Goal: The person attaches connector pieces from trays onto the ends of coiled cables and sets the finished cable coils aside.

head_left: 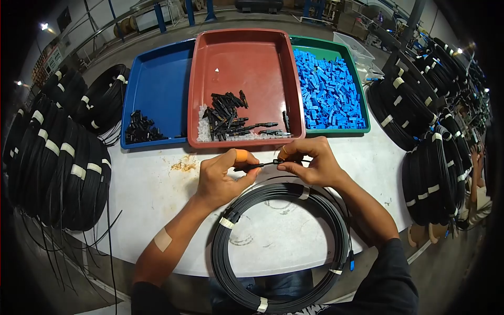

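My left hand (226, 176) pinches a small black connector piece (254, 167) between thumb and forefinger, which has an orange wrap. Opposite it, my right hand (310, 163) holds the black cable end (277, 162) in a pinch; its forefinger also has an orange wrap. The two held parts meet in a line between the hands, just in front of the red tray (252, 52). Below the hands lies a coil of black cable (223, 252) bound with white tape, reaching over the table's front edge. A blue-tipped connector (352, 264) hangs at the coil's right side.
Black parts lie in the blue tray (160, 68) and, with clear pieces, in the red tray. The green tray (366, 113) holds blue connectors. Taped cable coils stand left (58, 173) and right (430, 181) of the white table (142, 210). Another person's arm (476, 170) shows far right.
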The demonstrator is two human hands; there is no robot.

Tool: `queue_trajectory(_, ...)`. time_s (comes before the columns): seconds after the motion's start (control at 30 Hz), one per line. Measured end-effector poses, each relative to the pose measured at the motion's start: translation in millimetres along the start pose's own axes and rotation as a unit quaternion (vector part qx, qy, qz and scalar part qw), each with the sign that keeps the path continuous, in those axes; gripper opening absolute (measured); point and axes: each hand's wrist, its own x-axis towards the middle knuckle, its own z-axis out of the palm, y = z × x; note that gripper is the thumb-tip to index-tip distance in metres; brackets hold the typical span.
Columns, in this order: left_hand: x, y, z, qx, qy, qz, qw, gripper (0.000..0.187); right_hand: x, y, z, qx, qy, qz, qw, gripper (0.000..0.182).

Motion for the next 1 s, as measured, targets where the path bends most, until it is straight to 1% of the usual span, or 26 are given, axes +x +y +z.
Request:
queue_trajectory(0.07,0,1,0,-0.011,-0.005,-0.009,1.000,0.025,-2,-1,6,-0.066,0.056,-0.073,0.994,0.016)
queue_trajectory(0.1,1,2,0,-0.022,-0.010,-0.018,1.000,0.026,-2,-4,9,-0.090,0.061,-0.116,0.987,0.017)
queue_trajectory(0.13,0,4,1,-0.022,-0.010,-0.018,1.000,0.026,-2,-6,12,-0.090,0.061,-0.116,0.987,0.017)
queue_trajectory(0.2,-1,6,3,-0.043,-0.031,0.004,0.999,0.027,-4,-9,19,-0.145,0.050,-0.186,0.971,0.020)
queue_trajectory(0.23,-2,6,4,-0.041,-0.032,0.013,0.999,0.027,-7,-9,23,-0.161,0.060,-0.200,0.965,0.022)
queue_trajectory(0.27,-2,6,5,-0.041,-0.033,0.012,0.999,0.027,-8,-8,24,-0.160,0.061,-0.199,0.965,0.022)
queue_trajectory(0.33,-3,4,9,-0.090,-0.006,-0.020,0.996,0.026,-8,-6,24,-0.168,0.079,-0.238,0.953,0.023)
queue_trajectory(0.47,-7,1,11,-0.079,0.000,0.007,0.997,0.029,-9,-5,22,-0.162,0.069,-0.238,0.955,0.021)
queue_trajectory(0.53,-7,0,8,0.028,-0.029,0.129,0.991,0.035,-10,-8,22,-0.067,0.044,-0.104,0.991,0.016)
queue_trajectory(0.57,-7,-2,6,0.044,-0.046,0.141,0.988,0.041,-10,-8,22,-0.067,0.047,-0.103,0.991,0.016)
queue_trajectory(0.6,-6,0,6,0.044,-0.049,0.142,0.988,0.041,-9,-8,23,-0.023,0.032,-0.041,0.998,0.013)
queue_trajectory(0.63,-5,4,7,0.006,-0.046,0.083,0.995,0.043,-8,-7,24,0.022,0.016,0.020,0.999,0.011)
queue_trajectory(0.67,-4,7,7,-0.033,-0.040,0.024,0.998,0.046,-8,-7,24,0.022,0.016,0.018,0.999,0.011)
queue_trajectory(0.7,-3,8,6,-0.032,-0.039,0.024,0.998,0.046,-8,-7,24,-0.008,0.029,-0.010,1.000,0.011)
queue_trajectory(0.73,-2,10,7,-0.104,-0.016,-0.024,0.994,0.047,-8,-7,24,-0.039,0.042,-0.037,0.998,0.011)
queue_trajectory(0.77,-1,11,8,-0.175,0.006,-0.071,0.982,0.048,-8,-7,24,-0.040,0.042,-0.036,0.998,0.011)
queue_trajectory(0.8,-1,10,6,-0.176,0.005,-0.071,0.982,0.048,-8,-6,24,-0.058,0.054,-0.065,0.995,0.013)
queue_trajectory(0.83,-2,7,1,-0.172,-0.016,-0.112,0.979,0.045,-9,-6,24,-0.076,0.066,-0.093,0.991,0.015)
queue_trajectory(0.87,-3,7,-2,-0.167,-0.036,-0.154,0.973,0.042,-10,-5,24,-0.076,0.066,-0.091,0.991,0.015)
queue_trajectory(0.9,-3,8,-2,-0.168,-0.039,-0.166,0.971,0.038,-10,-4,24,-0.089,0.066,-0.114,0.987,0.016)
queue_trajectory(0.93,-3,8,-1,-0.168,-0.039,-0.167,0.971,0.038,-9,-3,25,-0.101,0.066,-0.138,0.983,0.018)
queue_trajectory(1.0,-4,9,1,-0.185,-0.022,-0.170,0.968,0.036,-10,-10,24,-0.107,0.074,-0.129,0.983,0.018)
